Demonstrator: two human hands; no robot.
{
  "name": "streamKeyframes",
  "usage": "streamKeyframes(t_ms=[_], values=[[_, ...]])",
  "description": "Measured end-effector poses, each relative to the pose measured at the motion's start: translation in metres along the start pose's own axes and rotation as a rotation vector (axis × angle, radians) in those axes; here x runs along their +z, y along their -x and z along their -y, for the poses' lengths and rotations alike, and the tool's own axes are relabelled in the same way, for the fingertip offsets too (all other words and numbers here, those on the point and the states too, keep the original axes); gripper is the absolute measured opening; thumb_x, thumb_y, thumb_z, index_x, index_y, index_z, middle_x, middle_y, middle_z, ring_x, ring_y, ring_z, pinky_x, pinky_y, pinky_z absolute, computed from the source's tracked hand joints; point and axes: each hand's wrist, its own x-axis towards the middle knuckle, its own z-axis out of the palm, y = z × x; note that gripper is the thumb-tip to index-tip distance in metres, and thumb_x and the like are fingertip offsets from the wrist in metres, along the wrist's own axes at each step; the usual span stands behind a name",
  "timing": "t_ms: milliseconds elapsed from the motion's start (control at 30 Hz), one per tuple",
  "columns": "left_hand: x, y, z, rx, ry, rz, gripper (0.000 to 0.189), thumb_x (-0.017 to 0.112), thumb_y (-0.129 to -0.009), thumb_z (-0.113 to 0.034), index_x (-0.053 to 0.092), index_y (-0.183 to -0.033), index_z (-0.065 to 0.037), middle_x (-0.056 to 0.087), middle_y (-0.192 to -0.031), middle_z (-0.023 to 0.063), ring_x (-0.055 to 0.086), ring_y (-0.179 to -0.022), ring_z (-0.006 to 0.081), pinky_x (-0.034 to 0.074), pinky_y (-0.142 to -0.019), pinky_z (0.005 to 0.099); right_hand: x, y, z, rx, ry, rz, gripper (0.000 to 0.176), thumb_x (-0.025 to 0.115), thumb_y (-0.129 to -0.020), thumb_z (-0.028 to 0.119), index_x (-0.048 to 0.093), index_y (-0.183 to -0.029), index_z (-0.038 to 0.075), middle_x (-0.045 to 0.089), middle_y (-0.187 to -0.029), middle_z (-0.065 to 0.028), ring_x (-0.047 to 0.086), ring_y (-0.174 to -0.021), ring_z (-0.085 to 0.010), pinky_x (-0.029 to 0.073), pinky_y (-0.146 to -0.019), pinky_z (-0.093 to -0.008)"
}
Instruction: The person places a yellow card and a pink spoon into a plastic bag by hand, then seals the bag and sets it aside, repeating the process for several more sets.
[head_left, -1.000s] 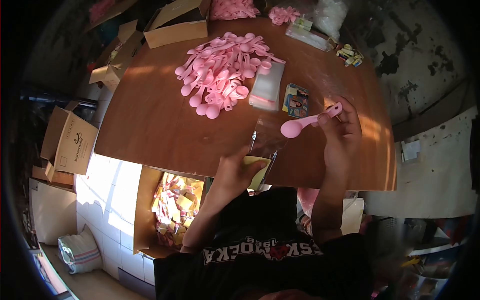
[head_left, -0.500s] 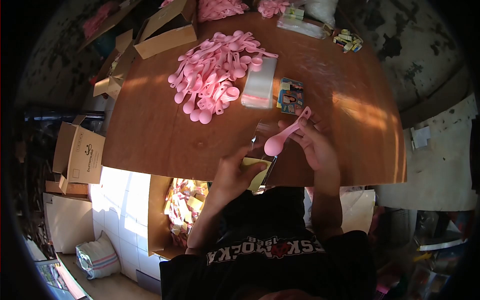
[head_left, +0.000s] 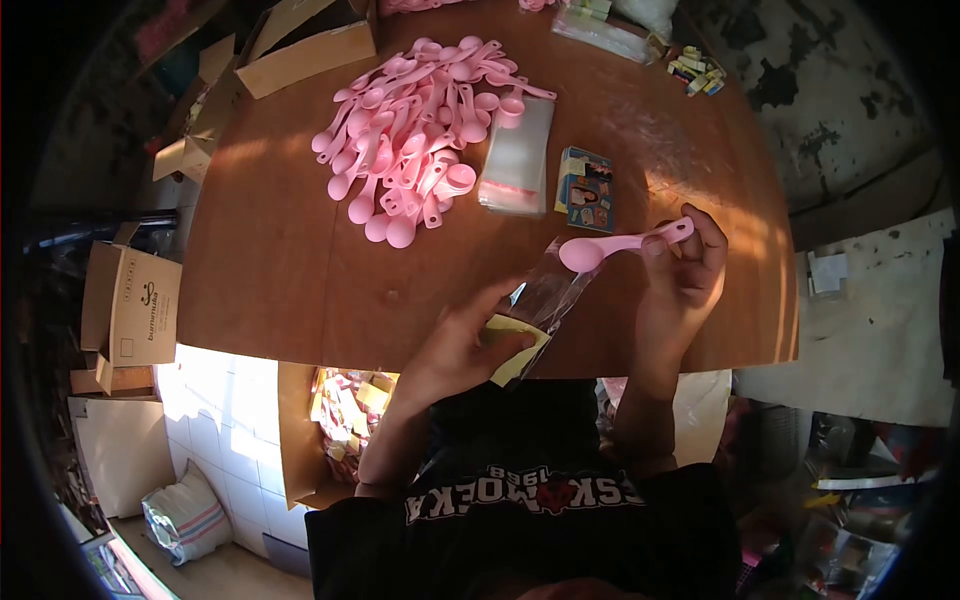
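Note:
My left hand (head_left: 452,345) is closed on a clear plastic bag (head_left: 562,290), thumb pressed over a yellow card (head_left: 517,340) at its lower end. The bag's upper end points away from me, toward the right. In my right hand (head_left: 682,275) is a pink measuring spoon (head_left: 583,255), pinched by its handle. Its round bowl points left and overlaps the bag's upper end in this view. Beyond my hands lie a stack of clear bags (head_left: 516,160) and a stack of printed cards (head_left: 587,190).
A heap of pink spoons (head_left: 400,130) covers the table's (head_left: 270,260) far left part. Small boxes (head_left: 697,70) lie at the far right. An open carton (head_left: 310,55) stands at the back left. Below the near edge, a carton (head_left: 297,430) holds packed yellow and pink pieces.
My right hand has moved right and turned the spoon from a slant to nearly level. The bag's upper end now shows stretched out under the spoon's bowl. The view has shifted slightly.

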Motion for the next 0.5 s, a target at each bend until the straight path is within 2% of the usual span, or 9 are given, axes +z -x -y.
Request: streamKeyframes(t_ms=[33, 100, 200, 267, 333, 367, 433, 500], values=[[-0.002, -0.002, -0.002, -0.005, 0.007, 0.002, 0.064, 0.070, -0.085, 0.006, 0.041, -0.141, 0.001, 0.066, -0.115, 0.0107, 0.063, -0.102, 0.0128, 0.051, -0.086, 0.0265, 0.000, -0.001, -0.001, 0.006, -0.001, 0.026, 0.045, 0.069, -0.085, -0.005, 0.048, -0.125, -0.002, 0.066, -0.098, -0.0127, 0.066, -0.089, -0.0183, 0.056, -0.083, -0.0318], [-0.003, -0.004, -0.002, 0.134, 0.040, 0.026, 0.067, 0.070, -0.084, 0.008, 0.040, -0.143, 0.001, 0.061, -0.126, 0.0131, 0.063, -0.106, 0.0146, 0.050, -0.090, 0.0275, 0.004, -0.001, -0.001, 0.026, 0.015, 0.080, 0.045, 0.069, -0.086, -0.005, 0.048, -0.125, -0.003, 0.066, -0.098, -0.0133, 0.067, -0.090, -0.0186, 0.056, -0.082, -0.0317], [-0.005, -0.007, 0.002, 0.158, 0.068, 0.032, 0.069, 0.070, -0.083, 0.009, 0.039, -0.143, 0.001, 0.056, -0.133, 0.0141, 0.062, -0.109, 0.0157, 0.048, -0.094, 0.0283, 0.006, -0.004, -0.001, 0.065, 0.022, 0.170, 0.043, 0.068, -0.086, -0.005, 0.049, -0.124, -0.004, 0.067, -0.099, -0.0144, 0.067, -0.091, -0.0194, 0.056, -0.083, -0.0317], [-0.006, -0.010, 0.002, 0.172, 0.047, 0.023, 0.069, 0.072, -0.082, 0.008, 0.039, -0.143, 0.000, 0.058, -0.131, 0.0138, 0.062, -0.109, 0.0158, 0.048, -0.094, 0.0287, 0.004, -0.006, -0.001, 0.094, 0.024, 0.208, 0.042, 0.068, -0.086, -0.005, 0.049, -0.124, -0.004, 0.067, -0.099, -0.0148, 0.068, -0.092, -0.0199, 0.056, -0.084, -0.0317], [-0.006, -0.009, -0.002, 0.179, 0.027, 0.015, 0.070, 0.073, -0.082, 0.006, 0.039, -0.143, 0.000, 0.060, -0.129, 0.0136, 0.062, -0.109, 0.0160, 0.047, -0.095, 0.0290, -0.001, -0.009, -0.001, 0.251, -0.086, 0.252, 0.039, 0.066, -0.087, -0.006, 0.050, -0.123, -0.004, 0.068, -0.101, -0.0151, 0.068, -0.094, -0.0206, 0.055, -0.085, -0.0318], [-0.006, -0.008, -0.007, 0.142, 0.007, 0.018, 0.070, 0.074, -0.081, 0.004, 0.041, -0.143, -0.001, 0.062, -0.126, 0.0134, 0.062, -0.110, 0.0159, 0.048, -0.095, 0.0292, 0.001, -0.009, 0.000, 0.256, -0.085, 0.255, 0.039, 0.066, -0.087, -0.006, 0.050, -0.123, -0.004, 0.068, -0.101, -0.0151, 0.068, -0.094, -0.0206, 0.055, -0.085, -0.0318], [-0.007, -0.008, -0.007, 0.097, -0.018, 0.024, 0.071, 0.076, -0.080, 0.002, 0.042, -0.142, -0.001, 0.063, -0.124, 0.0132, 0.062, -0.110, 0.0159, 0.048, -0.094, 0.0295, 0.007, -0.007, -0.001, 0.303, -0.012, 0.163, 0.037, 0.065, -0.088, -0.006, 0.051, -0.122, -0.004, 0.068, -0.101, -0.0150, 0.068, -0.096, -0.0210, 0.055, -0.086, -0.0319], [-0.003, -0.009, -0.003, 0.189, -0.068, -0.049, 0.070, 0.078, -0.079, 0.000, 0.044, -0.140, -0.002, 0.066, -0.119, 0.0132, 0.064, -0.108, 0.0160, 0.050, -0.091, 0.0296, 0.006, -0.007, -0.004, 0.337, -0.032, 0.173, 0.038, 0.066, -0.088, -0.006, 0.051, -0.123, -0.004, 0.068, -0.101, -0.0149, 0.068, -0.096, -0.0210, 0.055, -0.086, -0.0317]])
